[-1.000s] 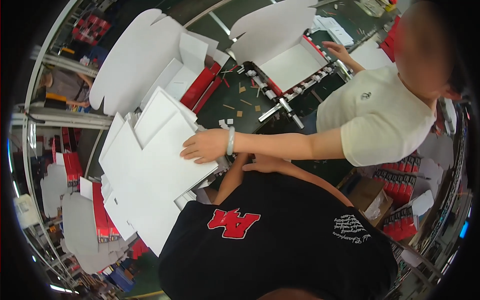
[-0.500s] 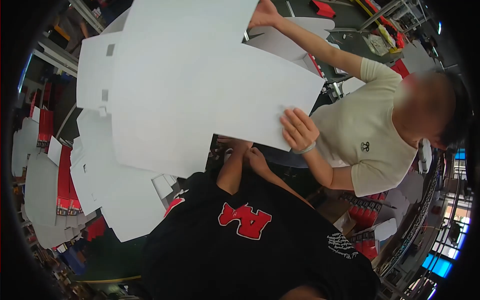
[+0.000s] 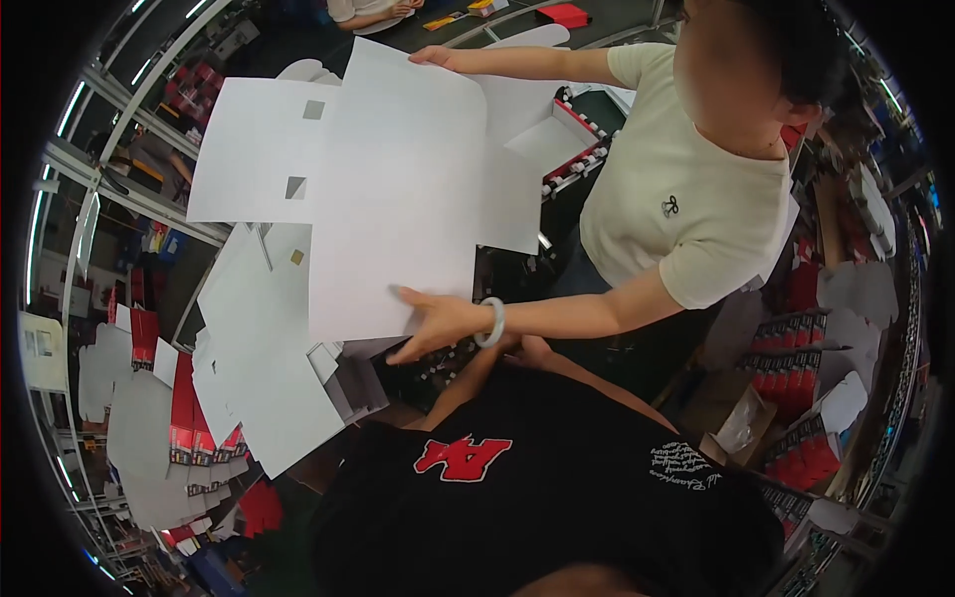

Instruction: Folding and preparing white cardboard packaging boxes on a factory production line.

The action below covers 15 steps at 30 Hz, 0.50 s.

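Note:
A co-worker in a cream shirt holds a large white cardboard sheet [image 3: 398,199] in front of me, one hand at its far edge and the other hand [image 3: 443,320] at its near edge. Square cut-outs show in the sheet's left part. My forearms reach forward from my black shirt and come together just below the co-worker's braceleted wrist. Of my left hand [image 3: 494,352] only the wrist end shows. The fingers of my right hand [image 3: 534,350] are hidden too, beside the left. Whether either hand holds anything cannot be seen.
White cardboard sheets [image 3: 264,368] lie to the left, with a grey folded piece [image 3: 358,386] by their near corner. Beyond the co-worker's sheet is an open white box with a red edge [image 3: 575,127]. Red packages [image 3: 791,353] and a brown carton [image 3: 734,426] stand at right.
The co-worker's sheet has moved farther from me and lower, and its near hand has shifted left along the edge. My view has tilted up; my hands remain close together.

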Tool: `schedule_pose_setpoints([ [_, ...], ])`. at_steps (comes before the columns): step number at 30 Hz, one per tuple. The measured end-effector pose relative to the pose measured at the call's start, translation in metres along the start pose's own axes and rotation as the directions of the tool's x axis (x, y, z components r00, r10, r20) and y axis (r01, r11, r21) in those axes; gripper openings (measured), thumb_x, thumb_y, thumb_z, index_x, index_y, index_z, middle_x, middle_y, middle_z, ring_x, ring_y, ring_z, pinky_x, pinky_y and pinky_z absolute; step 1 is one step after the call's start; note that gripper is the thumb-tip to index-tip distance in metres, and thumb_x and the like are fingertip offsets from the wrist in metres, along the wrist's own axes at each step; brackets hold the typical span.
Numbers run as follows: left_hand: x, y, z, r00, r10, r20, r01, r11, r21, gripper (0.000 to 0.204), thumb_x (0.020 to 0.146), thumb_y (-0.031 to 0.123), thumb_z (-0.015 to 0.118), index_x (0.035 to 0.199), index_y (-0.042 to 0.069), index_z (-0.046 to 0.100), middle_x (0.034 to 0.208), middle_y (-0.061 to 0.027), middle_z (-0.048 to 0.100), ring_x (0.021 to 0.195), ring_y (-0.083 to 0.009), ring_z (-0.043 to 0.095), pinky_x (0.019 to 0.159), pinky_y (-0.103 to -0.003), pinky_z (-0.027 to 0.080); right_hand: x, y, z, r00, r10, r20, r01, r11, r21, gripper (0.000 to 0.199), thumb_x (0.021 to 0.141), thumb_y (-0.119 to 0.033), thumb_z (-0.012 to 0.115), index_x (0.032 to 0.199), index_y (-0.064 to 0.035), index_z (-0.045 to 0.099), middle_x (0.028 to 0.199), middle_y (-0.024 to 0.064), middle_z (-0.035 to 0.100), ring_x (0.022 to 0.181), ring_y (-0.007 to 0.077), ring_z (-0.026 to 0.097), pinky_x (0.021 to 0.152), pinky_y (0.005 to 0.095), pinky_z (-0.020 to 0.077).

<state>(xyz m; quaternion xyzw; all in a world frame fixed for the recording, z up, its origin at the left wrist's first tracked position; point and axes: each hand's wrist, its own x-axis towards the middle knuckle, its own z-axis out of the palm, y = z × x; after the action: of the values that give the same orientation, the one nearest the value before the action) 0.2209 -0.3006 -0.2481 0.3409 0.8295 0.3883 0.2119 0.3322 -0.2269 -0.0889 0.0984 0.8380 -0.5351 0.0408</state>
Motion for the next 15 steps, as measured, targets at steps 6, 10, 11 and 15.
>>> schedule_pose_setpoints([
  [6, -0.008, -0.037, -0.026, 0.863, -0.084, 0.498, 0.331, 0.839, -0.432, 0.018, 0.086, 0.007, 0.051, 0.101, -0.001, 0.057, 0.084, -0.0109, 0.061, 0.073, -0.0195, 0.059, 0.060, -0.033, 0.051, -0.016, -0.034, 0.025, 0.826, 0.349, 0.443, -0.412, -0.162, 0.896, 0.049, 0.080, -0.047, 0.056, 0.115, -0.0134, 0.048, 0.116, 0.0038, 0.050, 0.110, 0.0207, 0.048, 0.097, 0.0417, 0.0346],
  [10, -0.049, 0.027, -0.045, 0.876, -0.271, 0.399, 0.306, 0.952, -0.026, 0.031, 0.084, 0.026, 0.050, 0.100, 0.001, 0.060, 0.098, -0.0198, 0.060, 0.093, -0.0305, 0.058, 0.078, -0.039, 0.047, -0.014, -0.025, 0.019, 0.792, 0.446, 0.417, -0.374, -0.185, 0.909, 0.046, 0.081, -0.046, 0.051, 0.115, -0.0147, 0.046, 0.116, 0.0053, 0.048, 0.109, 0.0224, 0.046, 0.098, 0.0405, 0.0318],
  [11, -0.046, 0.068, -0.067, 0.871, -0.271, 0.409, 0.318, 0.947, -0.050, 0.040, 0.082, 0.031, 0.046, 0.098, -0.002, 0.062, 0.100, -0.0262, 0.061, 0.097, -0.0375, 0.058, 0.081, -0.042, 0.045, -0.016, -0.029, 0.014, 0.772, 0.464, 0.434, -0.383, -0.204, 0.901, 0.047, 0.081, -0.046, 0.052, 0.115, -0.0148, 0.046, 0.116, 0.0061, 0.049, 0.109, 0.0224, 0.046, 0.098, 0.0406, 0.0320],
  [15, -0.057, 0.044, -0.094, 0.910, -0.225, 0.350, 0.189, 0.973, 0.134, 0.043, 0.084, 0.033, 0.041, 0.082, -0.003, 0.065, 0.076, -0.0231, 0.064, 0.082, -0.0360, 0.063, 0.071, -0.042, 0.047, -0.009, -0.056, 0.025, 0.758, 0.406, 0.510, -0.466, -0.208, 0.860, 0.047, 0.080, -0.045, 0.055, 0.115, -0.0151, 0.046, 0.116, 0.0084, 0.050, 0.109, 0.0232, 0.046, 0.097, 0.0396, 0.0328],
])
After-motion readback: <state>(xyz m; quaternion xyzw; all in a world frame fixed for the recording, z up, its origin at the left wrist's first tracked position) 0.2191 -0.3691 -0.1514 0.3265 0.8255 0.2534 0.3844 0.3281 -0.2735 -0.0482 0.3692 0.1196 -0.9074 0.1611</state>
